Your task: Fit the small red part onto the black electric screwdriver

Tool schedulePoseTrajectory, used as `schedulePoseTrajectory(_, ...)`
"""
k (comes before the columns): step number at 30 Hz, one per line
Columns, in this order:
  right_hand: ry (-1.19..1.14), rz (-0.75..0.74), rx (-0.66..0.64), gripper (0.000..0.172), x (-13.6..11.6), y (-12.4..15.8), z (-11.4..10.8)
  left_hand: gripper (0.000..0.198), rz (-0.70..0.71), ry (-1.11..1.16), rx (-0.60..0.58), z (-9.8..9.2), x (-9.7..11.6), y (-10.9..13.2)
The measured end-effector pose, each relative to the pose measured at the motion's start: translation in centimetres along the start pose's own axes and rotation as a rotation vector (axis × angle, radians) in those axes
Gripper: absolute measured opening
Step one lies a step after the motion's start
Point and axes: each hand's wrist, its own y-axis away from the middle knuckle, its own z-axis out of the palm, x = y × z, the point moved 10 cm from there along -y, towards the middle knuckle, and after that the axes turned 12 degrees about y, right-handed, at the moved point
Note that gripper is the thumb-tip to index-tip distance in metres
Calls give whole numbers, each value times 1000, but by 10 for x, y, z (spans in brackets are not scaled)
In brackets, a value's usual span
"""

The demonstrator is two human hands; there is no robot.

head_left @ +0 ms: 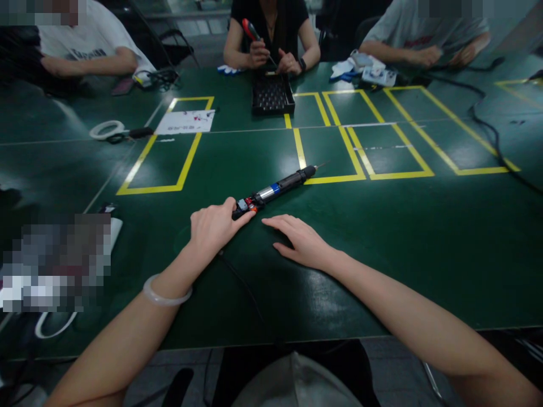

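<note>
A slim electric screwdriver (275,190) lies slantwise on the green table, its thin bit pointing to the far right. Part of its casing is off, so a silver motor with a blue band and red and orange parts show. My left hand (214,225) is closed around its rear end, with the thumb along the near side. Just right of that end, my right hand (303,242) rests low over the table, fingers apart and holding nothing. A dark cord (241,277) runs from near my left hand toward the table's near edge.
Yellow tape rectangles (182,169) mark the green table (403,243). Across it, a person holds a red-and-black screwdriver (252,31) over a black tray (274,96) of small parts. Two other people sit beside. A paper sheet (186,121), white tape roll (108,130) and black cable (487,118) lie around.
</note>
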Motion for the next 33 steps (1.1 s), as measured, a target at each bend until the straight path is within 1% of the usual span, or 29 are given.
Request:
schedulePoseTrajectory(2,-7,15,0,53,2,2,-2,72,-24,6,24,-1,-14,-7)
schedulePoseTrajectory(4,-14,25,3,53,4,4,-5,71,-67,15,41,-1,-32,-13)
schedulePoseTrajectory(8,-22,29,4,50,4,5,-7,75,-210,48,50,-3,-81,-24)
schedulePoseTrajectory(12,-14,27,-5,49,4,5,-6,87,-319,77,37,-6,-128,-31)
schedulePoseTrajectory(16,-15,20,2,49,4,5,-7,92,-398,55,68,-12,-170,-35)
schedulePoseTrajectory(19,-16,20,0,48,4,6,-6,92,-507,54,86,-14,-202,-33)
schedulePoseTrajectory(21,-13,21,-4,48,4,6,-6,92,-577,69,74,-13,-218,-29)
schedulePoseTrajectory(23,-9,21,-7,48,4,6,-6,89,-598,81,91,-15,-224,-25)
schedulePoseTrajectory(24,-8,22,-7,48,4,6,-6,86,-572,76,134,-20,-222,-24)
schedulePoseTrajectory(25,-8,24,-7,47,4,6,-6,81,-523,63,197,-26,-216,-24)
schedulePoseTrajectory(27,-9,29,-8,48,4,6,-7,67,-376,22,309,-36,-198,-25)
schedulePoseTrajectory(28,-9,30,-10,48,4,6,-7,60,-297,2,324,-38,-188,-27)
schedulePoseTrajectory(30,-9,31,-12,48,5,6,-7,50,-203,-20,297,-33,-175,-30)
schedulePoseTrajectory(31,-9,32,-13,48,5,6,-7,47,-181,-18,277,-30,-172,-32)
schedulePoseTrajectory(33,-10,34,-13,48,5,5,-6,44,-181,-2,284,-29,-173,-33)
